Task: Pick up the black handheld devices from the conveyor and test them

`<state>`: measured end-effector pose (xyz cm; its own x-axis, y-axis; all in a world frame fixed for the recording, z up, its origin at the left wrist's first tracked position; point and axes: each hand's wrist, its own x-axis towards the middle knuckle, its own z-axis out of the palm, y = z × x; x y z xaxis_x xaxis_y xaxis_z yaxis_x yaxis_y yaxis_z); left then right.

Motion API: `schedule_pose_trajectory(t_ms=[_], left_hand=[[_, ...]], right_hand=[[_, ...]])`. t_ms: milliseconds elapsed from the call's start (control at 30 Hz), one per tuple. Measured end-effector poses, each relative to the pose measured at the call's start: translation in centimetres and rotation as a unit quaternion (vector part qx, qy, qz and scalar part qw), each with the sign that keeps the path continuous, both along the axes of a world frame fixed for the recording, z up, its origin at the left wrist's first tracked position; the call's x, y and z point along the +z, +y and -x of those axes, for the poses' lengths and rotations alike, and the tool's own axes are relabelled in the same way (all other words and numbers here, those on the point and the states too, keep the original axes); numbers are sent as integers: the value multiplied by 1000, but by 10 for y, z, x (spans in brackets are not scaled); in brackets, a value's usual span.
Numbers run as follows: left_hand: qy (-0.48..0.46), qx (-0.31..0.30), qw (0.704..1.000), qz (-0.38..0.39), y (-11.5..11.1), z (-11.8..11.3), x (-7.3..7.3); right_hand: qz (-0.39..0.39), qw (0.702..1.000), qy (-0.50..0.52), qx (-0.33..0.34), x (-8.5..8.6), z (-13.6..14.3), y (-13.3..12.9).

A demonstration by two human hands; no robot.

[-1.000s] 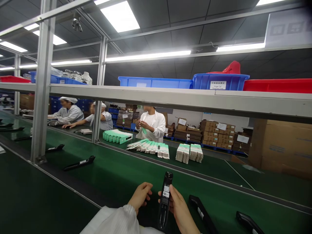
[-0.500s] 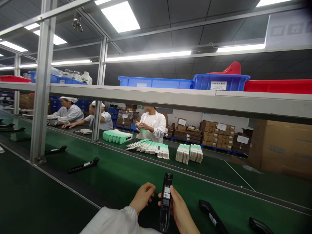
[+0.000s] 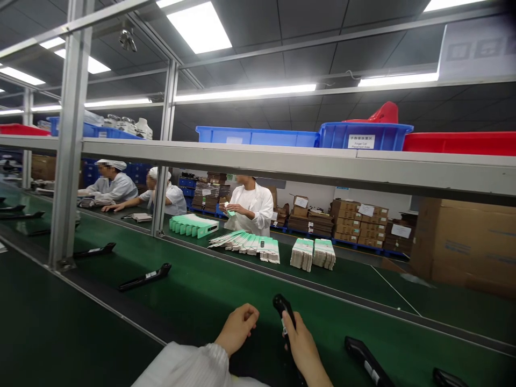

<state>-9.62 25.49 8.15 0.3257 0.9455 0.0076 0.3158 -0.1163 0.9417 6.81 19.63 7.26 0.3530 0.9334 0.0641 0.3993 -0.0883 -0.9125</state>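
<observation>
A black handheld device (image 3: pixel 282 309) with a pale label on its side is gripped in my right hand (image 3: pixel 303 344), tilted over the green belt (image 3: pixel 217 293). To its left, my left hand (image 3: pixel 237 328) is apart from the device, fingers curled together; whether anything small is between them is hidden. Similar black devices lie on the belt: one (image 3: pixel 145 277) left of my hands, one (image 3: pixel 366 360) to the right, and another (image 3: pixel 447 378) at the lower right edge.
Metal posts (image 3: pixel 69 161) rise at the left, and a shelf (image 3: pixel 282 161) with blue and red bins crosses above. Beyond the belt lie stacks of white-green cartons (image 3: pixel 302 252). A person in white (image 3: pixel 260 207) works behind them; two others sit at the left.
The device in my right hand has turned and tilted, its open cavity now out of sight. Devices on the belt have shifted right. My left hand's fingers have drawn closer together.
</observation>
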Motion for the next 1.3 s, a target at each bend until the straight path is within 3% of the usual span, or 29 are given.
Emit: schedule_pose_trajectory(t_ms=[100, 400, 500, 600, 700, 767, 900, 1300], left_hand=[[4, -13, 1000, -24, 0, 1, -2], [18, -33, 998, -56, 0, 1, -7], [27, -31, 996, -73, 0, 0, -6], [38, -28, 995, -93, -1, 0, -4], [49, -24, 992, -114, -4, -1, -1], [55, -22, 990, -126, -6, -1, 1], [74, -23, 987, -140, -12, -2, 5], [144, -41, 976, -161, -16, -2, 5]], right_hand=[[31, 991, -129, -20, -2, -8, -4], [14, 972, -227, -59, -4, -12, -4], [-52, 961, -264, -63, 6, -6, -7], [-111, 974, -193, 32, 15, 11, -12], [-81, 980, -92, 159, 12, 34, -14], [-51, 962, -112, 244, 5, 46, -13], [-54, 948, -191, 248, -5, 53, -11], [-33, 950, -208, 230, -3, 50, -8]])
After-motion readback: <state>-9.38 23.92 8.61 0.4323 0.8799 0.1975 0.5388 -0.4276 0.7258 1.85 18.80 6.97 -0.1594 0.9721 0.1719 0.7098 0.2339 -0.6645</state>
